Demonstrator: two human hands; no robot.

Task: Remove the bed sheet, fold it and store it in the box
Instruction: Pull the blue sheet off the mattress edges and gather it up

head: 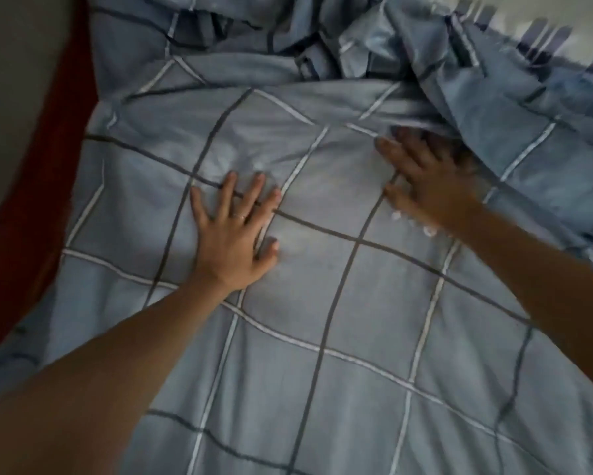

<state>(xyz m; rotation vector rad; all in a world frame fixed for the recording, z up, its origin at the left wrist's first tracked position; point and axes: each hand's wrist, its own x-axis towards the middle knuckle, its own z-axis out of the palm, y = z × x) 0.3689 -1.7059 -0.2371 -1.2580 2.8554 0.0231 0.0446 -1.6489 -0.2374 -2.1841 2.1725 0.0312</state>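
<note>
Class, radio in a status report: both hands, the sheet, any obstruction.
Left hand flat, fingers spread, on the bed sheet. Right hand open on it, blurred. Sheet spread out near, bunched beyond the right hand. Nothing else seen on it.

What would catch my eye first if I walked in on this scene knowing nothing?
A blue checked bed sheet fills almost the whole view, lying flat in the foreground and bunched into folds at the top and right. Two bare hands press flat on it: the left hand near the middle, the right hand, blurred, beside the bunched folds. A dark red surface shows along the left edge.
</note>
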